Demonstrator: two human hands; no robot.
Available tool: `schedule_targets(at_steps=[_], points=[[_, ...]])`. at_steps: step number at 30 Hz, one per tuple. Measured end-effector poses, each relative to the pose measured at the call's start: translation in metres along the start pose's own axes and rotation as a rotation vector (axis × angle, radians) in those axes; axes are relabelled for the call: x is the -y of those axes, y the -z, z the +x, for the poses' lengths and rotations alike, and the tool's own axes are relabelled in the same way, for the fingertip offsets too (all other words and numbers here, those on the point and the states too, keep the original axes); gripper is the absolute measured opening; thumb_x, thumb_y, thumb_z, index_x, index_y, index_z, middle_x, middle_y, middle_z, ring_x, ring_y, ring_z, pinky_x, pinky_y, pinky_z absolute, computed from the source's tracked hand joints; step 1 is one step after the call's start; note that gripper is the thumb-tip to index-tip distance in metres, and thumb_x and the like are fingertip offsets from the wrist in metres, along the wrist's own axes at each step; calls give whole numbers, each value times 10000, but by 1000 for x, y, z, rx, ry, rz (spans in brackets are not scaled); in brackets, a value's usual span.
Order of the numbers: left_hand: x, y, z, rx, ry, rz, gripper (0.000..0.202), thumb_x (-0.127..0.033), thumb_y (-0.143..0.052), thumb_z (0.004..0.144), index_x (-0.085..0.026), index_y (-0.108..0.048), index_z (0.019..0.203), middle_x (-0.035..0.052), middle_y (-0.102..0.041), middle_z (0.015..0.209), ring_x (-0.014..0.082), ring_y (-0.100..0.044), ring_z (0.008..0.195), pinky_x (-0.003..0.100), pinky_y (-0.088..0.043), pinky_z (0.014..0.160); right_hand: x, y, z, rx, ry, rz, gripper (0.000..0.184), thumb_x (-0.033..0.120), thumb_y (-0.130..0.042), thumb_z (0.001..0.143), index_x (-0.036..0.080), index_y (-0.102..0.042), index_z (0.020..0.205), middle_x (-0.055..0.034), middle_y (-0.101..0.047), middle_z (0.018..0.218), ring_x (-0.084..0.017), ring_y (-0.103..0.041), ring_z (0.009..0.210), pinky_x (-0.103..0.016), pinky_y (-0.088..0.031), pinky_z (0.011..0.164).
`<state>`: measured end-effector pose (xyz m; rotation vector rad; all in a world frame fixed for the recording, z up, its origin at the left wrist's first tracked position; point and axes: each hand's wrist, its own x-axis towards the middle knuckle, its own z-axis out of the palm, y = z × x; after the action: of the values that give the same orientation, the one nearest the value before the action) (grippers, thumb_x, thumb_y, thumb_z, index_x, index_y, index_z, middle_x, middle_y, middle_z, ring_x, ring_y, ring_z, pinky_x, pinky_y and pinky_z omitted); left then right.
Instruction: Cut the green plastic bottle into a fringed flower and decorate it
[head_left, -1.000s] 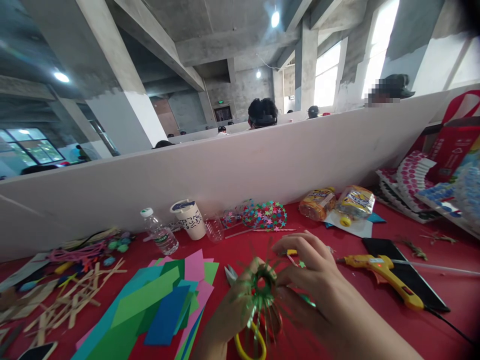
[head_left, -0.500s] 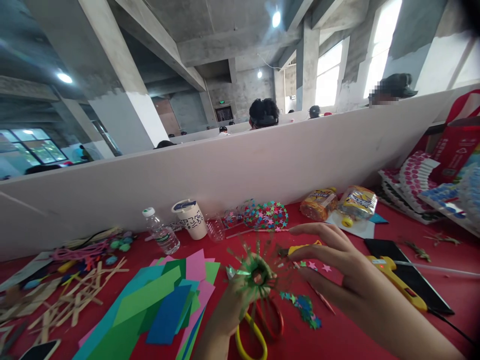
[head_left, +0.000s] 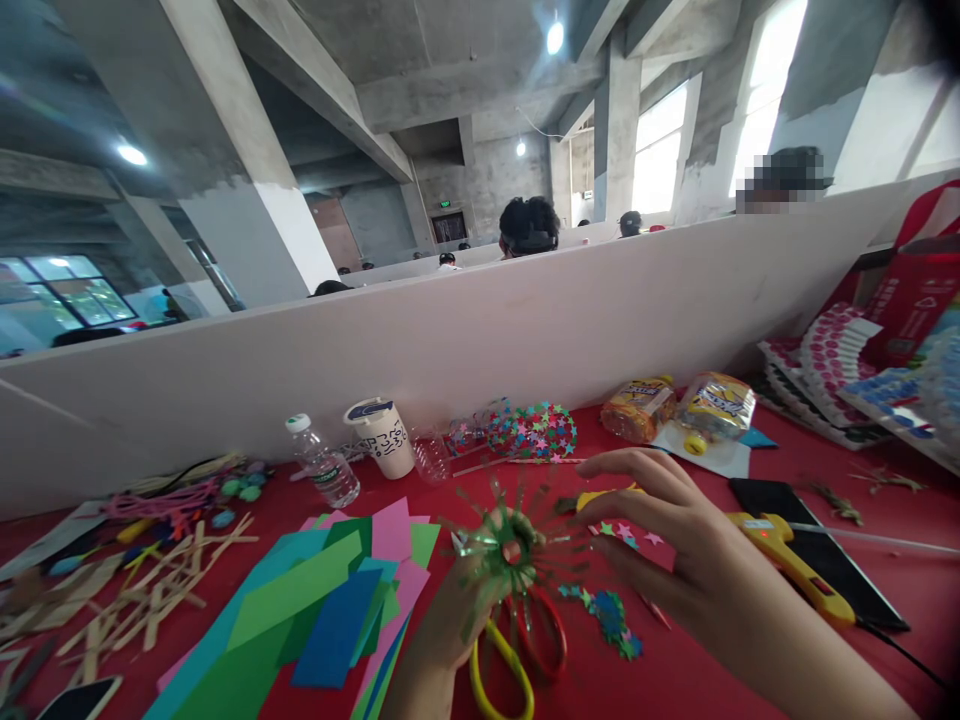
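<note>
My left hand (head_left: 474, 585) is closed round a green fringed plastic piece (head_left: 517, 565), whose thin strips spread out like spokes round a ringed centre. Part of my grip is hidden behind the strips. To the right, my right hand (head_left: 675, 525) is held with its fingers apart and curved, its fingertips close to the strip ends. No object shows in it. Under the fringed piece lie scissors with yellow and red handles (head_left: 504, 672). Star sequins (head_left: 611, 620) are scattered on the red table (head_left: 675, 680) between the hands and nearer the front.
Coloured paper (head_left: 300, 600) and wooden sticks (head_left: 161, 590) lie left. A water bottle (head_left: 324, 465) and cup (head_left: 384, 440) stand by the white partition (head_left: 375, 330). A yellow glue gun (head_left: 799, 570) rests on a black pad (head_left: 862, 560) at right, its cord trailing off. Other people's heads show beyond.
The fringed piece has shifted or turned slightly in my left hand, and its strips look a little less blurred. My right hand stays nearly where it was, fingers still apart.
</note>
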<state>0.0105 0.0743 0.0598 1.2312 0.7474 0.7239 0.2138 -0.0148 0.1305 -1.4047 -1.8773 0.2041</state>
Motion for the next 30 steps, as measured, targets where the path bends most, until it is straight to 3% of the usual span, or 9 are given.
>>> schedule_targets(at_steps=[3, 7, 15, 19, 24, 30], points=[[3, 5, 0, 20, -19, -18, 210, -350, -710, 738, -195, -622, 848, 6, -566, 849, 136, -518, 842, 214, -421, 743, 3, -1, 2, 31, 23, 70, 124, 202, -502, 923, 256, -613, 915, -37, -578, 1107, -184, -522, 1048, -318, -473, 864], [5, 9, 0, 29, -39, -2, 307, -335, -686, 777, -223, -617, 1055, 36, -628, 996, 175, -554, 951, 302, -412, 900, 5, -1, 3, 12, 31, 112, 122, 163, -519, 906, 240, -614, 907, -34, -616, 1036, -176, -552, 998, -298, -485, 834], [7, 13, -2, -7, -44, 38, 431, -368, -702, 760, -232, -594, 1154, 69, -653, 1088, 228, -587, 1026, 356, -463, 900, 9, -3, 0, 40, 17, 141, 99, 185, -534, 910, 237, -615, 888, -31, -641, 945, -171, -582, 891, -297, -499, 763], [12, 17, -2, -126, -72, 207, 367, -389, -706, 740, -208, -669, 1058, 87, -643, 1160, 287, -555, 1123, 412, -433, 983, 15, -6, 1, 53, 31, 134, 119, 130, -561, 877, 239, -608, 874, -9, -641, 917, -155, -583, 874, -279, -489, 764], [12, 15, 0, -61, -85, 385, 280, -433, -619, 792, -206, -731, 912, 91, -668, 1131, 303, -535, 1144, 449, -340, 1070, 16, -7, -1, 93, 66, 107, 120, 134, -560, 876, 242, -606, 895, -16, -640, 937, -162, -584, 884, -284, -496, 767], [9, 11, -1, -154, -81, 200, 368, -406, -734, 658, -225, -700, 976, 67, -677, 1141, 297, -551, 1149, 453, -351, 1074, 14, 2, -7, 80, 60, 86, 89, 195, -544, 903, 246, -616, 893, -19, -641, 896, -156, -596, 826, -269, -505, 721]])
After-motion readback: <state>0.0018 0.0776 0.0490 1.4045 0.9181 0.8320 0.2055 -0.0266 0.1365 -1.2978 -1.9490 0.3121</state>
